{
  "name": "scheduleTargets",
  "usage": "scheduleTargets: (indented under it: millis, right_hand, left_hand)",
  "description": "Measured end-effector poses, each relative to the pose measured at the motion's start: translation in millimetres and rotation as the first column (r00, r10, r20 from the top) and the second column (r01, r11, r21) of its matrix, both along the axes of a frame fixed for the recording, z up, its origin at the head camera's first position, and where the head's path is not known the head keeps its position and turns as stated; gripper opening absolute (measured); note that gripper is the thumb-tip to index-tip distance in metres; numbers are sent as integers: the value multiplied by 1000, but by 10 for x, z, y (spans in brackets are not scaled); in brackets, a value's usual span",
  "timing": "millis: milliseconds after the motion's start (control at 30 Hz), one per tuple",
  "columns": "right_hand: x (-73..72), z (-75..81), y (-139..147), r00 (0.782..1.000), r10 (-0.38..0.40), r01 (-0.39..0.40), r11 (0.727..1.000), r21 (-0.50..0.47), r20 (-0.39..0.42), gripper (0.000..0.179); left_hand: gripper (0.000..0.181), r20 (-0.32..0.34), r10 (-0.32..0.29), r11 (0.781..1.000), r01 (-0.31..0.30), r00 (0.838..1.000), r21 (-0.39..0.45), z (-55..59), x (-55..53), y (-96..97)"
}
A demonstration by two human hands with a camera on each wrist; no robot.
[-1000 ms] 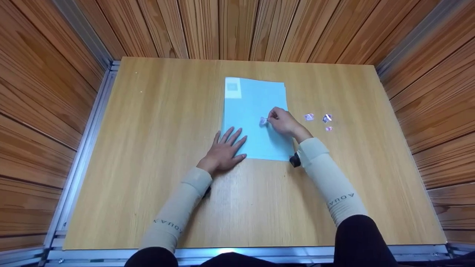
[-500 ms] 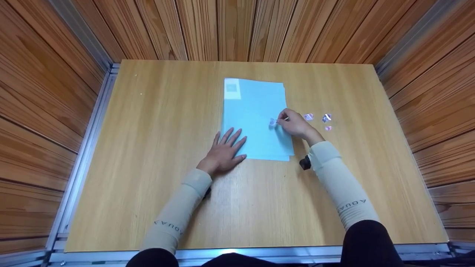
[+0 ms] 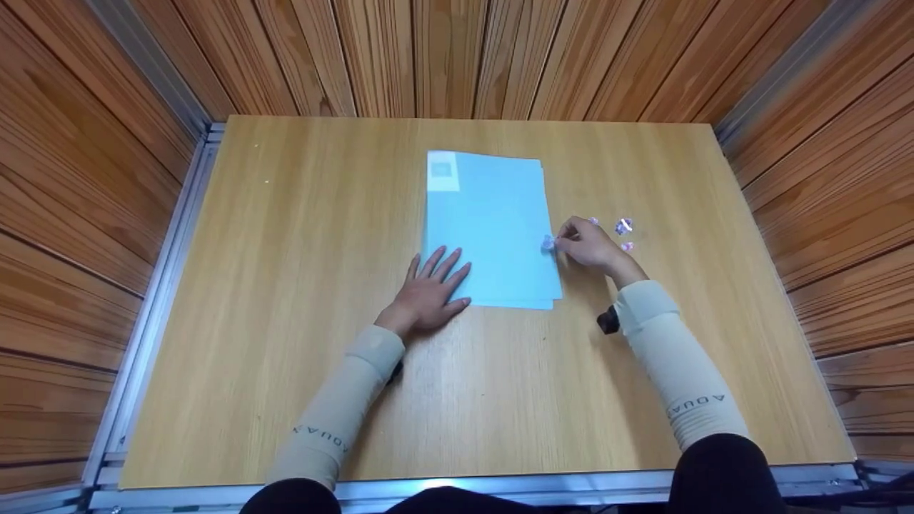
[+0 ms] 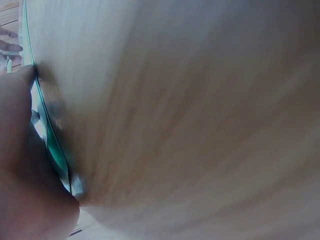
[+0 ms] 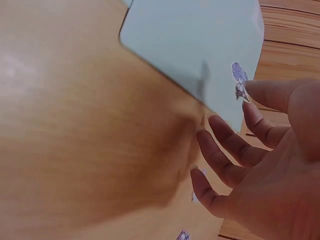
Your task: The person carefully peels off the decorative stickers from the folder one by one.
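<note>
A light blue folder (image 3: 493, 221) lies on the wooden table, a pale square label at its far left corner. My left hand (image 3: 426, 296) rests with fingers spread across its near left edge. Between thumb and index finger, my right hand (image 3: 589, 246) pinches a small purple sticker (image 5: 239, 75) by one end, beside the folder's right edge. The right wrist view shows its printed purple figure, with the other fingers loosely bent below. Only part of my left hand (image 4: 22, 155) appears in the left wrist view.
To the right of the folder lie small purple and pink stickers (image 3: 624, 225), one partly hidden behind my right hand. Wood-panelled walls (image 3: 443, 57) close off the back and sides. A metal rail (image 3: 500, 487) runs along the table's front edge.
My right hand has moved right, carrying the pinched sticker from over the folder to its right edge. My left hand has stayed in place.
</note>
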State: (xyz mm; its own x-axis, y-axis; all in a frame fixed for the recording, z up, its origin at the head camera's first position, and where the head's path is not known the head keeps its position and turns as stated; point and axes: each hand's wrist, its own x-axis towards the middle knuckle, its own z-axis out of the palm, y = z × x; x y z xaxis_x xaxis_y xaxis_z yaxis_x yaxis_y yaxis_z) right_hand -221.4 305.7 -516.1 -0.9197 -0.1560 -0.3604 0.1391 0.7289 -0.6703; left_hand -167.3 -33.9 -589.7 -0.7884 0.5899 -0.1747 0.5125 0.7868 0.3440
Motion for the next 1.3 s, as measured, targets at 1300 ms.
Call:
scheduleTargets:
  millis: [1300]
  right_hand:
    - [73,-147,665,989,-117,130,976,175,-86,25]
  left_hand:
    - [71,-24,-5,1000,5,1000,-6,100,50,-5]
